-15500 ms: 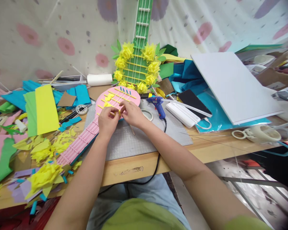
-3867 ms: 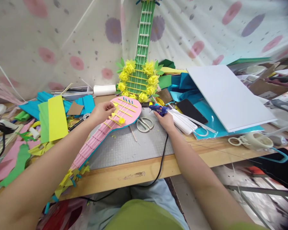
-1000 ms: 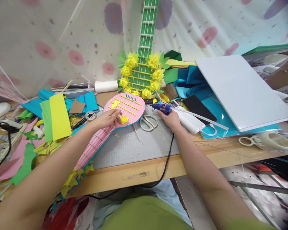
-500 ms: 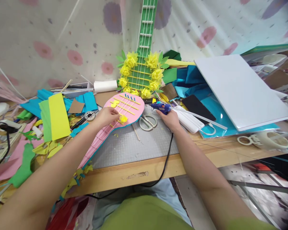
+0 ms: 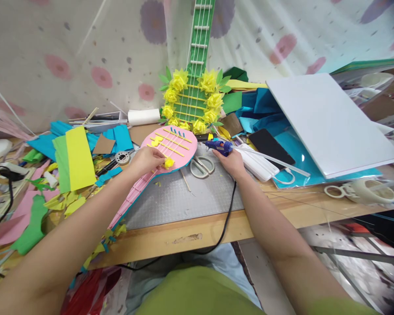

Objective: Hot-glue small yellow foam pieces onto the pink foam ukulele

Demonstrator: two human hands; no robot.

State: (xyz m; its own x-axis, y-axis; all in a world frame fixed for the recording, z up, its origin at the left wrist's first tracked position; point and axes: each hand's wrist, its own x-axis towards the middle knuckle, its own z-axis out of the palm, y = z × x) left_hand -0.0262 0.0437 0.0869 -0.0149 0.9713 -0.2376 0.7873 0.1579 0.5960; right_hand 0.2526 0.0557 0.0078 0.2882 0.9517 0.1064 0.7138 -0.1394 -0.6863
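Observation:
A pink paper guitar [image 5: 179,144] with yellow strips lies slanted across a grey cutting mat [image 5: 190,197]. My left hand [image 5: 146,159] rests on its body, fingers pinched at a small yellow paper flower [image 5: 168,163] stuck near the lower edge. My right hand [image 5: 231,162] is closed on the grip of a blue glue gun [image 5: 218,145], whose nozzle points left toward the guitar body. The gun's black cord [image 5: 228,210] runs down over the table edge. Grey scissors [image 5: 202,166] lie on the mat between my two hands.
A green paper guitar with yellow flowers [image 5: 192,103] leans on the flowered cloth behind. Coloured paper sheets and scraps [image 5: 74,157] crowd the left. A white board [image 5: 328,118], a black phone [image 5: 271,146], a white box [image 5: 258,164] and a tape dispenser [image 5: 361,192] lie right.
My left hand has shifted slightly along the pink guitar's body to the yellow flower. My right hand keeps hold of the glue gun in nearly the same place.

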